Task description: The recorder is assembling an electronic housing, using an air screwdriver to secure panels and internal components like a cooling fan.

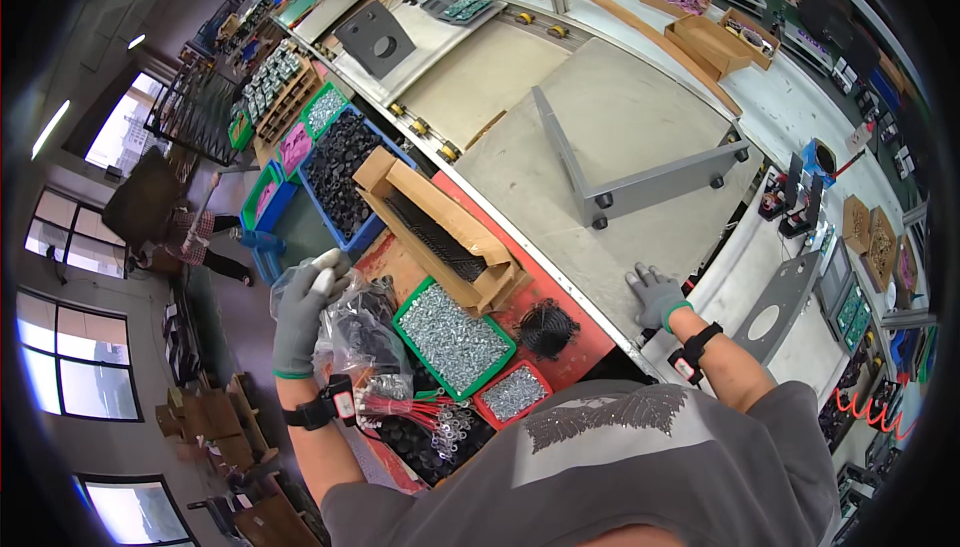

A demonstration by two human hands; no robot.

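Note:
My left hand (303,309), in a grey glove, grips the top of a clear plastic bag (350,332) that holds small black parts, above the parts bins at the left of the bench. My right hand (655,295), also gloved, rests flat with fingers spread on the near edge of a large grey metal panel (620,117). A grey L-shaped metal bracket with small black feet (640,187) lies on that panel, just beyond the right hand.
A green tray of silver screws (452,335) and a small red tray of screws (513,394) sit near my body. A black fan grille (547,328), an open cardboard box (440,232), a blue bin of black parts (345,172), and red-wired ring terminals (420,417) crowd the left side.

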